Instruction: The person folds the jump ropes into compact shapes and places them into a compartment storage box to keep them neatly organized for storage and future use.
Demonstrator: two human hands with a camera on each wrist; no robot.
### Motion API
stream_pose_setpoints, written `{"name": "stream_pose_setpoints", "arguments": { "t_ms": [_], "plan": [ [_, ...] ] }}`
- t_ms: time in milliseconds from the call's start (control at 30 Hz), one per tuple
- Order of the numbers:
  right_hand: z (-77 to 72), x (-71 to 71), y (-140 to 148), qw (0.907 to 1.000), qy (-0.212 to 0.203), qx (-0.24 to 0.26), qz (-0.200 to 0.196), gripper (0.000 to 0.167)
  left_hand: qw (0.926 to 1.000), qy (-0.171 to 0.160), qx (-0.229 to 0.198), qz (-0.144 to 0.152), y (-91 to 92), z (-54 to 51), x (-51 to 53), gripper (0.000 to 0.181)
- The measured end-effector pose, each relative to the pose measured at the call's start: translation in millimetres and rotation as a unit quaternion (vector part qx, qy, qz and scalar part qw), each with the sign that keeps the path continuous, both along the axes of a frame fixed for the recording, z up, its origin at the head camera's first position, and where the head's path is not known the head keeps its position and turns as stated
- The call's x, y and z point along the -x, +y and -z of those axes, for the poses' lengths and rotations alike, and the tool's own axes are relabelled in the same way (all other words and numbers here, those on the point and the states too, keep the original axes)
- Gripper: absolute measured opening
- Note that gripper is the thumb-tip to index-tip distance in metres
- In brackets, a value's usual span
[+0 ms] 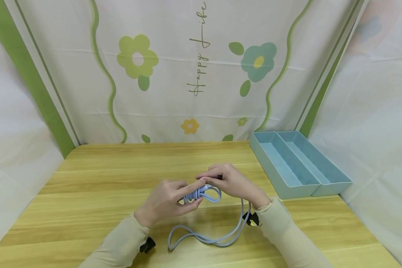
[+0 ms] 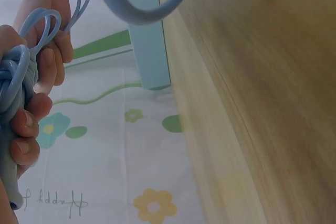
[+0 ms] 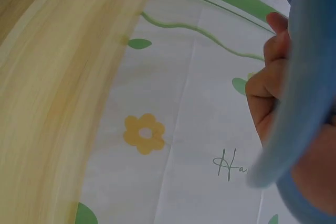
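A light-blue cord (image 1: 196, 194) is wound in several turns into a bundle. My left hand (image 1: 165, 201) grips this bundle, fingers on top and thumb below. In the left wrist view a thick, pale-blue handle-like piece (image 2: 9, 156) with a dark end runs out of the windings through the left fingers. Close by on the right, my right hand (image 1: 233, 181) holds strands of the same cord between curled fingers, near a small loop at the bundle's end. A small dark part shows by the right fingers; its kind is unclear. Doubled cord hangs from the right hand and loops toward the front.
Two light-blue rectangular bins, a left one (image 1: 267, 165) and a right one (image 1: 333, 189), stand side by side at the table's right edge. Behind the wooden table (image 1: 114, 163) hangs a white flowered curtain (image 1: 174, 74). Dark wrist devices (image 1: 147, 245) sit under both sleeves.
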State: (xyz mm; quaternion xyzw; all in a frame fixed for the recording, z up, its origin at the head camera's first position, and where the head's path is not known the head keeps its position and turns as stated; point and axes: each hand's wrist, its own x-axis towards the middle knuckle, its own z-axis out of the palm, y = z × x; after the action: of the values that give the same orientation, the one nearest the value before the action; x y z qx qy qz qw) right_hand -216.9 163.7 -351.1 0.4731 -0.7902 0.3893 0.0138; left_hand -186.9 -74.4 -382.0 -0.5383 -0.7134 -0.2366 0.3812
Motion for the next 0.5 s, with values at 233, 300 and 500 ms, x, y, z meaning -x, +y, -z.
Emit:
{"name": "stream_pose_setpoints", "arguments": {
  "t_ms": [233, 300, 500],
  "plan": [
    [0.7, 5.0, 3, 0.9963, -0.083, 0.005, -0.022, 0.025, 0.9981, -0.038, -0.025, 0.042, 0.1, -2.0, -0.8, 0.041],
    [3.0, 8.4, 5, 0.9935, -0.111, 0.011, -0.022, 0.025, 0.9961, -0.054, -0.04, 0.057, 0.3, -2.7, -0.2, 0.041],
    [9.2, 14.5, 8, 0.9899, -0.14, 0.024, 0.004, 0.023, 0.9892, -0.089, -0.085, 0.08, 0.6, -5.5, 3.2, 0.035]
  ]
}}
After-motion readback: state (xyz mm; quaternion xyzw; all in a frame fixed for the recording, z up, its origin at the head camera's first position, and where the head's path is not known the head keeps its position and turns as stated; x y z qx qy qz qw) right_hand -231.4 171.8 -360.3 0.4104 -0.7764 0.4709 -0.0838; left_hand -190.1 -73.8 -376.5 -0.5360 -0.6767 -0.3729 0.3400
